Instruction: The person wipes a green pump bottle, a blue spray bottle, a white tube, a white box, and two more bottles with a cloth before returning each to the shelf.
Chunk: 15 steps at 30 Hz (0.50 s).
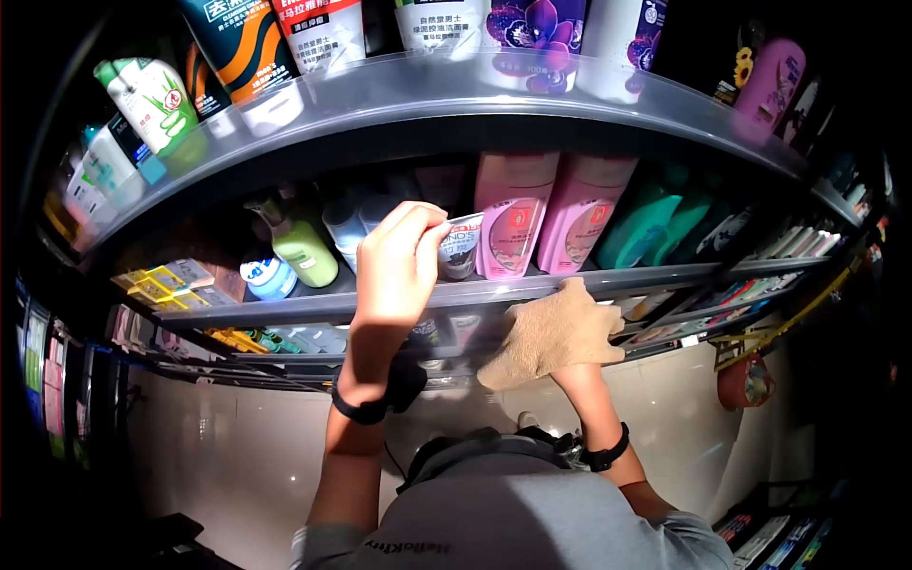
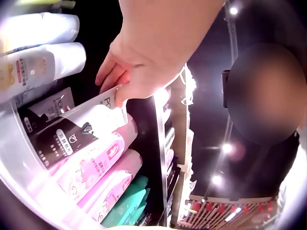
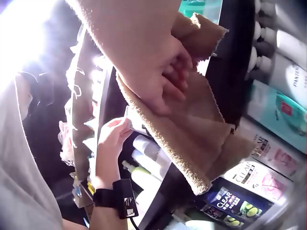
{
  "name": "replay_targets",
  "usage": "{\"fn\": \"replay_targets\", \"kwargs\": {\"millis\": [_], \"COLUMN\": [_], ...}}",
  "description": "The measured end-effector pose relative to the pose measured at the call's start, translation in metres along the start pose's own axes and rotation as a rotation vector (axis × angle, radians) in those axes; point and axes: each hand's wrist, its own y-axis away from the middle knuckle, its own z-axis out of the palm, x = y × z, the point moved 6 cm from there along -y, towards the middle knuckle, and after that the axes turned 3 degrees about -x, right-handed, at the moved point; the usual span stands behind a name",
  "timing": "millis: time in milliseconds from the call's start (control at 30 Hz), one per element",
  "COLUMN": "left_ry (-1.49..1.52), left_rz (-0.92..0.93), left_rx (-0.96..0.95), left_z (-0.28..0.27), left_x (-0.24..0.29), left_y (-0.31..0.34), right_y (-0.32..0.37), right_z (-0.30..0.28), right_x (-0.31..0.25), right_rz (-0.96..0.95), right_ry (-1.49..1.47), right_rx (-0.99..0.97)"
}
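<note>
My left hand (image 1: pixel 399 252) reaches to the middle shelf and pinches the top end of a white and dark POND'S squeeze tube (image 2: pixel 72 132) between thumb and fingers. In the left wrist view a second dark tube (image 2: pixel 50 108) stands close beside it. Two pink bottles (image 1: pixel 514 228) are just right of the tube. My right hand (image 3: pixel 160 72) holds a tan cloth (image 1: pixel 551 332) in front of the shelf's front edge. In the head view the cloth covers most of that hand; its curled fingers show in the right wrist view.
A clear lip (image 1: pixel 456 95) fronts the upper shelf, which carries several tubes. Along the middle shelf stand a green pump bottle (image 1: pixel 304 249), a blue and white jar (image 1: pixel 268 275) and teal bottles (image 1: pixel 641 228). Lower shelves hold more products. A red basket (image 1: pixel 746 382) stands at the right.
</note>
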Motion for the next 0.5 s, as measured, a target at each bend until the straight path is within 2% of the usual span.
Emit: {"fn": "replay_targets", "kwargs": {"millis": [33,67,133,200,267,300,333,400,433,467,500], "left_ry": [0.086,0.171,0.255,0.217,0.352,0.389,0.425,0.465,0.462,0.458,0.449], "left_rz": [-0.019,-0.036,-0.118,-0.117,-0.163,-0.166,-0.168,-0.198,-0.196,-0.193,-0.203], "left_rx": [0.05,0.106,0.255,0.4,0.468,0.476,0.483,0.544,0.561,0.578,0.583], "left_z": [-0.014,-0.025,-0.044,-0.06,-0.071,-0.072,-0.073,-0.07,-0.07,-0.07,-0.068], "left_x": [0.012,0.021,0.032,0.043,0.051,0.051,0.05,0.05,0.048,0.047,0.046], "left_y": [-0.001,-0.001,0.005,0.014,0.03,0.035,0.04,0.048,0.05,0.052,0.058], "right_y": [-0.001,-0.003,-0.008,-0.006,0.004,0.005,0.002,0.011,0.012,0.012,0.012], "right_z": [0.006,0.01,-0.004,-0.018,-0.044,-0.063,-0.059,-0.049,-0.043,-0.037,-0.025], "right_x": [-0.014,-0.017,-0.025,-0.049,-0.086,-0.096,-0.095,-0.107,-0.107,-0.103,-0.094], "right_rz": [-0.209,-0.232,-0.315,-0.416,-0.554,-0.269,-0.291,-0.653,-0.649,-0.653,-0.671], "right_ry": [0.151,0.134,-0.379,-0.338,-0.021,0.064,0.057,-0.354,-0.336,-0.338,-0.538], "right_rx": [-0.295,-0.306,-0.036,-0.021,-0.153,-0.373,-0.375,-0.461,-0.554,-0.56,-0.622]}}
